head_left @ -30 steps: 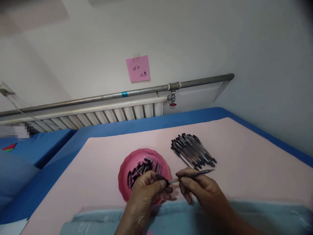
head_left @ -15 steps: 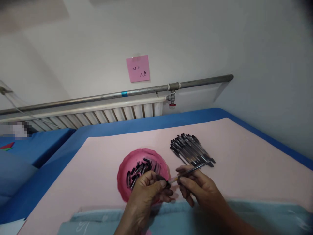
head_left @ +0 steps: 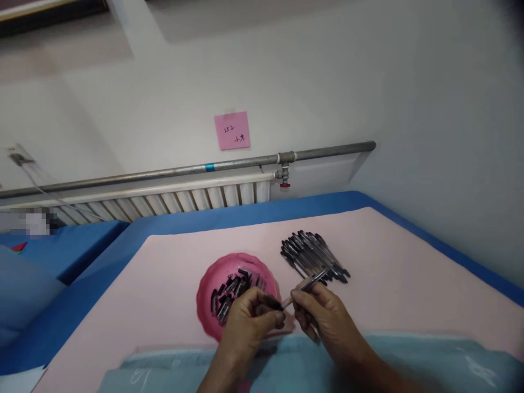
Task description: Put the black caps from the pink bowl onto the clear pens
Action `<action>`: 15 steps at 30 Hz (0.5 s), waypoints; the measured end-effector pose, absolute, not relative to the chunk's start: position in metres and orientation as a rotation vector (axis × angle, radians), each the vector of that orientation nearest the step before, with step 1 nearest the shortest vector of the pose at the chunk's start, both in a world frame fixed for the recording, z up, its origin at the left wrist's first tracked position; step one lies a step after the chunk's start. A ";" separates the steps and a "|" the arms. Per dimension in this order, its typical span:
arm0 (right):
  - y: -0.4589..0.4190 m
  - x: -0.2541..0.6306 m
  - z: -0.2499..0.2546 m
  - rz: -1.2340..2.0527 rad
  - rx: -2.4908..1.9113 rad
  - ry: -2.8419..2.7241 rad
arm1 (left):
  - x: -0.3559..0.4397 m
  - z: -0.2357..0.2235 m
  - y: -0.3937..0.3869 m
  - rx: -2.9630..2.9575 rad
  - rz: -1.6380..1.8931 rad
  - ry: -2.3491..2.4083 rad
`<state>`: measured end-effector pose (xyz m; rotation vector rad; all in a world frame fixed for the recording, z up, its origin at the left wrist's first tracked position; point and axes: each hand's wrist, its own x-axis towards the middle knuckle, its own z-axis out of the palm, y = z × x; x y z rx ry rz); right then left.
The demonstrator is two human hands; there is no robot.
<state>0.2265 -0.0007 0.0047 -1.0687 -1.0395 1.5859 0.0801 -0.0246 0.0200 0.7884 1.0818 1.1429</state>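
Observation:
Both my hands meet at one slim pen (head_left: 314, 279) with a dark, see-through barrel. My right hand (head_left: 329, 319) is closed round the barrel, whose far end points up and right. At its lower left end, my left hand (head_left: 254, 322) pinches a small black pen cap (head_left: 280, 307), mostly hidden by the fingers. Whether the cap is on the pen tip I cannot tell. The fingertips look darkened. Behind the left hand sits a pink bowl (head_left: 203, 314) with a wavy rim, holding several black caps (head_left: 224, 308). Beyond the right hand lies a row of black pens (head_left: 313, 252).
A pink mat (head_left: 172, 273) covers the blue table (head_left: 245, 210). Light blue cloth (head_left: 164, 371) lies along the near edge. Behind stand a white radiator (head_left: 196, 199), a metal pipe (head_left: 172, 172) and a wall with a pink note (head_left: 232, 131).
The view has tilted up slightly. The pen's barrel has slid deeper into my right hand's grip, its tip closer to my left fingers. The bowl and pen row stay put.

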 end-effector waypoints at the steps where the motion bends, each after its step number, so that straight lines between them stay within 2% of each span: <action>1: -0.003 0.226 0.008 1.609 -1.033 -1.043 | 0.080 0.019 -0.024 0.803 1.143 1.074; 5: -0.009 0.222 0.018 1.650 -0.942 -1.110 | 0.081 0.018 -0.026 0.814 1.181 0.981; 9: -0.013 0.220 0.020 1.503 -1.023 -1.205 | 0.085 0.017 -0.037 0.764 1.231 0.950; 15: -0.031 0.221 0.014 1.554 -0.931 -1.281 | 0.091 0.004 -0.061 0.700 1.344 0.826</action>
